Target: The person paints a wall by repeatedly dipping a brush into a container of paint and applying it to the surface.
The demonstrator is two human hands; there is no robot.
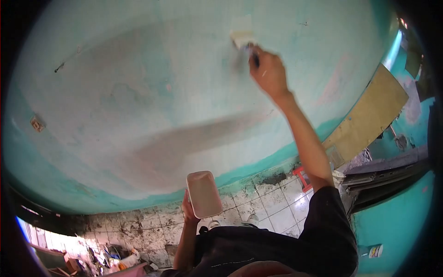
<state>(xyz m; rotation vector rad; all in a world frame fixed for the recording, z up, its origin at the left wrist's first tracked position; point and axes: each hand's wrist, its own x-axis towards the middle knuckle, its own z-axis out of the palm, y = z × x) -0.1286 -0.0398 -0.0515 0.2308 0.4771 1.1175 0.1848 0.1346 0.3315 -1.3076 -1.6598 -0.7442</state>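
Right hand (269, 71): fingers clamped on brush (243, 40), whose long axis ran up-left, bristles just beyond them at the wall (184, 87). Left hand (188, 210): fingers gripped tub (204, 195), well below the right.

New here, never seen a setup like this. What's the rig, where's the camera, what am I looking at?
There's no machine: these are a person's bare hands. The single picture comes from a camera worn on the head, looking forward and down, so the view bulges and darkens at the edges.

The right hand reaches up, holding a brush at a patchy green and whitish wall. Blur hides whether the bristles touch it. The left hand holds a tub low in front of the body; its inside looks pinkish.

Below is a tiled floor with dark stains, and something red stands near the wall's foot.
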